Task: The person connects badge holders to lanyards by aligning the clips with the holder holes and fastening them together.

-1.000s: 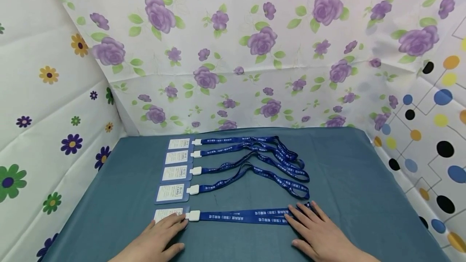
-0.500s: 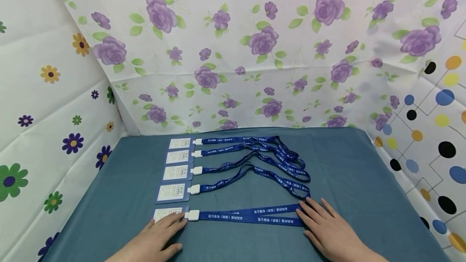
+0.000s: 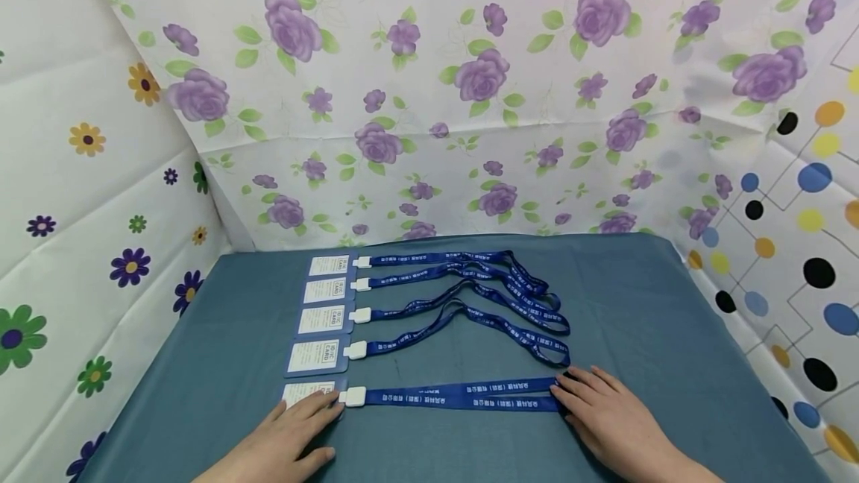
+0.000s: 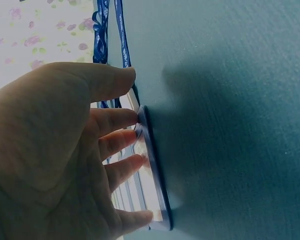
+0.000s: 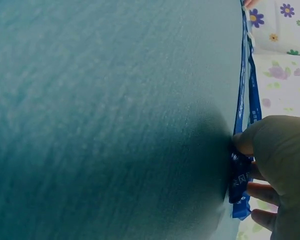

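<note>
The nearest blue lanyard (image 3: 463, 399) lies stretched across the front of the table, its two straps spreading slightly toward the right. Its white clip (image 3: 353, 396) joins a blue-framed ID card holder (image 3: 305, 392). My left hand (image 3: 285, 434) rests on that holder; in the left wrist view its fingertips touch the card face (image 4: 150, 192), thumb apart. At the lanyard's right end is my right hand (image 3: 614, 420). In the right wrist view its thumb and fingers pinch the bunched loop end (image 5: 240, 177), partly hidden by the hand.
Behind lie several more card holders (image 3: 317, 356) in a column, their lanyards (image 3: 513, 330) running right in loose bends. A blue-green cloth (image 3: 658, 319) covers the table. Floral sheets (image 3: 429, 133) stand at the back and sides.
My right hand has slid rightward along the front lanyard to its end, and its spread fingers have drawn together there. The left hand stays on the card holder.
</note>
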A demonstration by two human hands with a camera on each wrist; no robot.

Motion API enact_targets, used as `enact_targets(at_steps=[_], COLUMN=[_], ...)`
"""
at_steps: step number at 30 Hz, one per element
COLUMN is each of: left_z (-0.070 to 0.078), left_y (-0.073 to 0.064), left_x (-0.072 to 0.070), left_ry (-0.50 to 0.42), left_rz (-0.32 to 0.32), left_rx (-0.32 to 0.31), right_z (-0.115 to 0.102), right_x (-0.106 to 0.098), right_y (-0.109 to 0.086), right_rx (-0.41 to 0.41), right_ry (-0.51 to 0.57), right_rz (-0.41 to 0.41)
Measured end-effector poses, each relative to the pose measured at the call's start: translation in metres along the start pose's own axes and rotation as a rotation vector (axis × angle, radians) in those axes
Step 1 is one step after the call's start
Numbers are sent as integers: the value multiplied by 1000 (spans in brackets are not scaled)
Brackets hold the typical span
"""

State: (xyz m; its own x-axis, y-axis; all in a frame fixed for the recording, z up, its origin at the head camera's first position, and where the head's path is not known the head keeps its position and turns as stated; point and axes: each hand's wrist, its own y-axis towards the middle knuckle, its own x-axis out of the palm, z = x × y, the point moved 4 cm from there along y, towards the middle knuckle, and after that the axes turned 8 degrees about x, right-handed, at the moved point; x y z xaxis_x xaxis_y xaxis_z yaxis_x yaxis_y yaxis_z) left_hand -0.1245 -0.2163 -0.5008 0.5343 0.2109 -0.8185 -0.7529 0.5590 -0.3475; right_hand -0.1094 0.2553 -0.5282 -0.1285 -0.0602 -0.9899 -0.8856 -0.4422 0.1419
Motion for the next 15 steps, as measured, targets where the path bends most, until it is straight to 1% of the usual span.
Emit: enact_targets(at_steps=[3,6,8,10,12,15], left_z=[3,8,11,14,17,19], left_y=[0,2,4,9,15,27], left_x=[-4,-11,-18,-26,-36,-54], left_ry=[1,50,109,181,238,290], left_rz=[21,80,148,228,314,433], left_rx=[30,58,63,58,48,49], right_z=[1,3,6,11,18,31], right_x=[-2,-7,-12,-18,-24,-32], right_y=[-1,1,4,9,16,29], right_rx=[18,54,83,106,127,150], right_ry=[38,78,98,113,119,112], right_rz=[42,75,87,93,100,111])
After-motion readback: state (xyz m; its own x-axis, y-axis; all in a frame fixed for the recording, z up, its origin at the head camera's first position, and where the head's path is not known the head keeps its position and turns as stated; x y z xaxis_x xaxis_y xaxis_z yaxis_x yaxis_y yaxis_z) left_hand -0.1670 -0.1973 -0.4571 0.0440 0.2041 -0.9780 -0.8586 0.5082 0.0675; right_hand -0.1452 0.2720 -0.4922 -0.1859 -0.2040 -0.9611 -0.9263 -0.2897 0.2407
